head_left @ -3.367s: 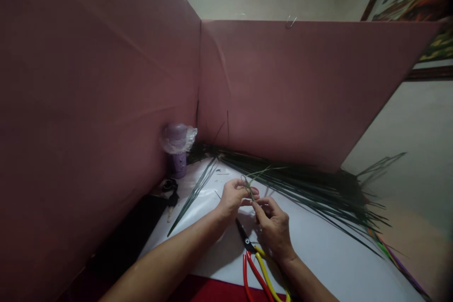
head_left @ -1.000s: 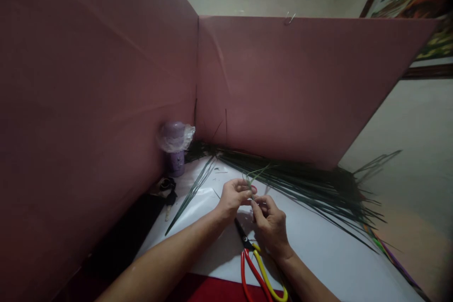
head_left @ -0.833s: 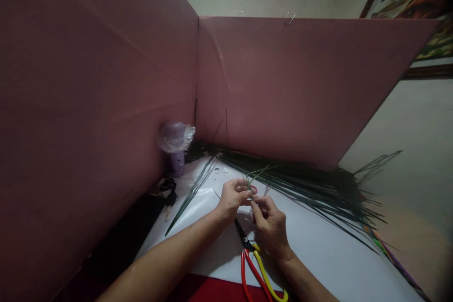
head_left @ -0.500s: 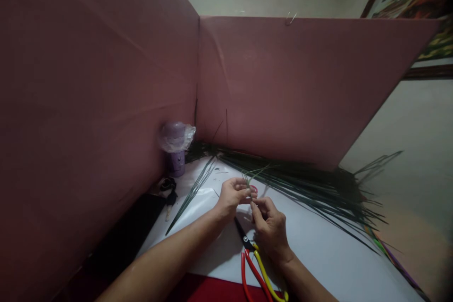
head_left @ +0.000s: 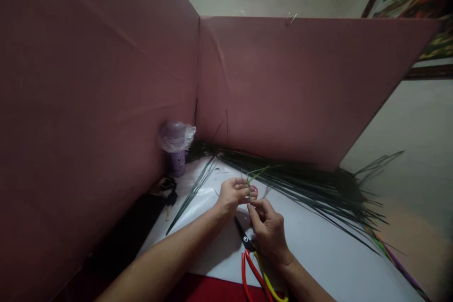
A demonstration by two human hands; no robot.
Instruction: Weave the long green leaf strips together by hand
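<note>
My left hand (head_left: 231, 196) pinches a few thin green leaf strips (head_left: 249, 183) between thumb and fingers, their free ends sticking up and off to the right. A small pink ring-shaped item (head_left: 254, 189) shows by its fingertips; whether it is worn or held, I cannot tell. Just below, my right hand (head_left: 269, 226) is closed, with thumb and forefinger at the lower end of the same strips. Scissors (head_left: 245, 239) with black blades and red and yellow handles lie under the hands, partly hidden by the right one.
A large pile of long dark green leaves (head_left: 311, 188) runs along the back of the white tabletop (head_left: 318, 250). More strips (head_left: 193, 198) lie at left. Beyond them stand a purple plastic-covered cup (head_left: 177, 160), keys (head_left: 170, 198) and a black object (head_left: 127, 231). Pink panels (head_left: 276, 85) enclose two sides.
My right hand has shifted slightly left, its fingertips moving along the lower end of the strips. My left hand stays nearly still.
</note>
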